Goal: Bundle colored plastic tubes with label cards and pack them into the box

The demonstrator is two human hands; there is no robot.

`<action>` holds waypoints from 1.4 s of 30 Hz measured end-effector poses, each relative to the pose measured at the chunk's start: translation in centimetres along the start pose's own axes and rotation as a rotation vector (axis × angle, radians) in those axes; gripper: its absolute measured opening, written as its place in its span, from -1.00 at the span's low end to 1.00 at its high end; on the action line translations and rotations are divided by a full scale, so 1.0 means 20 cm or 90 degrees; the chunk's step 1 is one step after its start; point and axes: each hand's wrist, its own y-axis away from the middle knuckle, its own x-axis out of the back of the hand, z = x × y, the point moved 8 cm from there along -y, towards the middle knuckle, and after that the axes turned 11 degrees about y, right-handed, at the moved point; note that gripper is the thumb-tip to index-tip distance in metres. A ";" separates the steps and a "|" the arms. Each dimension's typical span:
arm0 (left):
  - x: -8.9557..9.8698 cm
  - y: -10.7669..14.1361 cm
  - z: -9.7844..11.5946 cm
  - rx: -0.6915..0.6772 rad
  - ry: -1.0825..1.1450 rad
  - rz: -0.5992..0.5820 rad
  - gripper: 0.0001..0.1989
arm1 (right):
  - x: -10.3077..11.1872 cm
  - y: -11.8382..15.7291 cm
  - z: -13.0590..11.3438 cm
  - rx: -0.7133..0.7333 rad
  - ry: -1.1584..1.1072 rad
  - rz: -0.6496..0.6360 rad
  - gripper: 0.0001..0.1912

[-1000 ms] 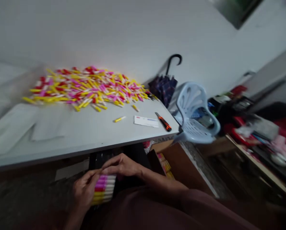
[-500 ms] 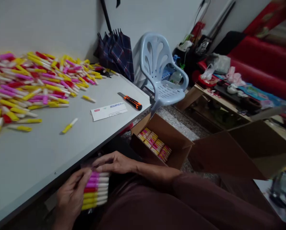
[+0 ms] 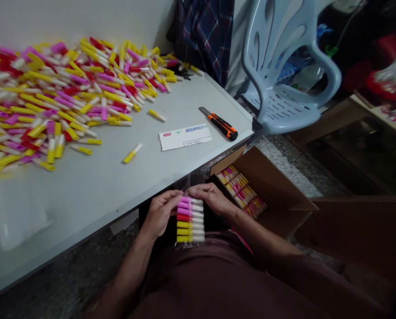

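Over my lap, my left hand (image 3: 161,213) and my right hand (image 3: 211,198) grip a neat stack of capped plastic tubes (image 3: 190,220) from both sides. The stack has white bodies with pink, red and yellow caps, and a clear plastic sleeve (image 3: 188,180) rises above it. On the grey table to the left lies a large loose pile of similar tubes (image 3: 68,97). Two stray tubes, one (image 3: 133,153) and another (image 3: 157,115), lie apart from the pile. Neither hand touches the table.
A white printed envelope (image 3: 184,137) and an orange-and-black utility knife (image 3: 219,126) lie near the table edge (image 3: 118,186). Right of my hands, an open cardboard box (image 3: 267,177) holds packed rows of tubes. Behind stand a pale blue plastic chair (image 3: 284,75) and a plaid umbrella (image 3: 203,35).
My view has swung down and closer to the table. The stack now stands more upright and sits between both hands, with the clear sleeve showing above it.
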 end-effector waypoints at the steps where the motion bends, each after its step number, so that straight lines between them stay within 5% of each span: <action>1: 0.01 -0.01 0.00 -0.005 -0.005 -0.007 -0.57 | 0.00 0.00 0.01 -0.006 -0.001 -0.008 -0.65; 9: 0.07 -0.01 -0.07 -0.013 -0.099 -0.117 -0.71 | 0.00 0.05 0.06 0.029 0.086 -0.093 -0.69; 15: 0.11 0.05 -0.09 0.029 -0.029 -0.215 -0.70 | -0.04 0.13 0.07 0.077 0.135 -0.195 -0.77; 21: 0.09 0.10 -0.06 -0.018 -0.180 -0.138 -0.74 | -0.02 0.18 0.08 0.069 0.118 -0.249 -0.84; 24: 0.05 0.13 -0.08 -0.006 -0.161 -0.139 -0.64 | 0.00 0.19 0.11 0.028 0.001 -0.228 -0.77; 28: 0.03 0.17 -0.10 -0.040 -0.202 -0.134 -0.44 | 0.03 0.19 0.15 -0.059 -0.106 -0.095 -0.54; 30: 0.05 0.16 -0.12 -0.067 -0.252 -0.099 -0.32 | 0.00 0.19 0.17 -0.107 -0.059 -0.106 -0.40; 34: 0.07 0.12 -0.15 -0.111 -0.342 -0.091 -0.07 | 0.02 0.20 0.17 -0.150 0.019 -0.180 -0.47; 38: -0.01 0.11 -0.14 -0.160 -0.439 -0.128 -0.05 | 0.09 0.25 0.12 -0.133 0.035 -0.230 -0.44; 42: -0.24 0.11 -0.08 -0.291 -0.534 -0.203 -0.08 | 0.14 0.29 0.06 -0.077 0.091 -0.242 -0.44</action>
